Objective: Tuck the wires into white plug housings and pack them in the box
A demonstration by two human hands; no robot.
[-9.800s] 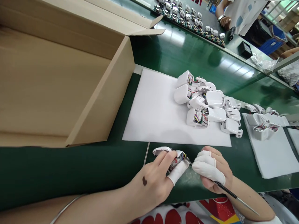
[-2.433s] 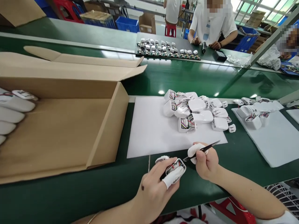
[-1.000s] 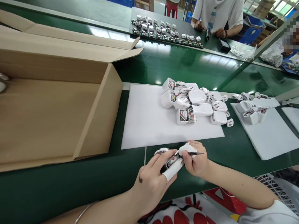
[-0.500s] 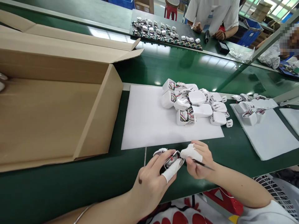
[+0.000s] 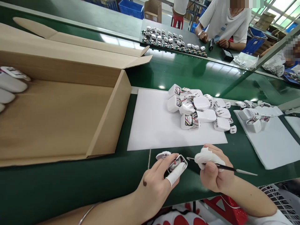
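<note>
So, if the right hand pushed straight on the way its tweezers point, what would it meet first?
Probably the open white housing held in the left hand: the tweezers in the right hand point left at it, tip just short. Depth is unclear.

No writing could be read anywhere in this shot. The red-and-white print on the cloth (image 5: 178, 218) at the bottom edge was cut off and spelled nothing legible. The cardboard box (image 5: 58, 125), the white shell (image 5: 180, 158) in the left hand (image 5: 152, 187) and the tweezers (image 5: 236, 170) in the right hand (image 5: 214, 178) carried no mark clear enough to make out.
</note>
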